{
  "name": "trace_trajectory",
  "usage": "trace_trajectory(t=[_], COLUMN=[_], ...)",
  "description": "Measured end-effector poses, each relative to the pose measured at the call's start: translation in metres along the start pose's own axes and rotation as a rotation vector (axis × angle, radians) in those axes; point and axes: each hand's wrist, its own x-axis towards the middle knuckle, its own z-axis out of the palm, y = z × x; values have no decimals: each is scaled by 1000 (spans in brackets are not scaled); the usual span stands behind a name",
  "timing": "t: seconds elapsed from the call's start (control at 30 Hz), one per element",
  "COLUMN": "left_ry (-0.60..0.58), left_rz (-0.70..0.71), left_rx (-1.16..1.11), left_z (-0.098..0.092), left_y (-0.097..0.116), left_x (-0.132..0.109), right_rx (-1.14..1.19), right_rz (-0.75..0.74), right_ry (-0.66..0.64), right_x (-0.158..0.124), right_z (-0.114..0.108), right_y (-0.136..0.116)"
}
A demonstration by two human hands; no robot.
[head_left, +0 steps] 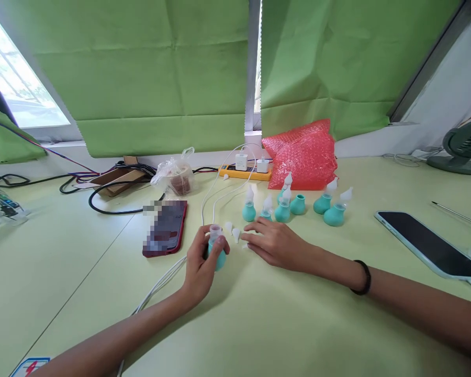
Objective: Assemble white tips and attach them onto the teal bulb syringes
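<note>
My left hand (203,260) is wrapped round a teal nasal aspirator bulb (219,260), held upright with a clear collar on top and no tip on it. Beside it on the table lie a few small white tips (236,235). Over the right end of these tips is my right hand (272,242), palm down, its fingers stretched out and slightly apart. Whether a fingertip touches a tip is hard to see. Behind the right hand stand several teal aspirators with pointed translucent tips (283,209) and one bare teal bulb (298,204). Two more tipped aspirators (334,214) stand to the right.
A red phone (165,228) lies left of my left hand, a larger phone (427,243) far right. At the back are a yellow power strip (227,171) with white chargers, a red bubble-wrap bag (304,154), a plastic-wrapped pot (178,180) and black cables. White cords run past my left hand.
</note>
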Motion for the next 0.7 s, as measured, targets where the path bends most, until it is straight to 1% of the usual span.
trace_trajectory(t=[0.1,0.2,0.27,0.37,0.43,0.47,0.57,0.63,0.67,0.7], left_ry=[-108,-192,-222,-219,-211,-212,-222,-240,-249,-259], left_rz=[-20,-44,-53,-59,-65,-70,-80,-70,-61,-49], left_rx=[67,64,58,83,111,126,160,174,185,201], left_z=[-2,-4,-5,-5,-5,-5,-4,-4,-4,-5], left_y=[-4,-7,-9,-9,-8,-7,-8,-9,-9,-9], left_x=[-1,-2,-3,-3,-4,-4,-5,-6,-6,-6], right_rx=[-54,-97,-98,-87,-91,-87,30,237,380,540], right_rz=[-44,-16,10,16,10,13,57,113,146,179], right_ry=[-188,-340,-379,-386,-345,-303,-91,50,90,101], right_x=[25,42,48,50,48,46,37,31,29,27], right_z=[-2,-2,-1,1,0,-2,-12,-20,-24,-27], right_y=[-1,2,3,5,5,5,5,5,4,3])
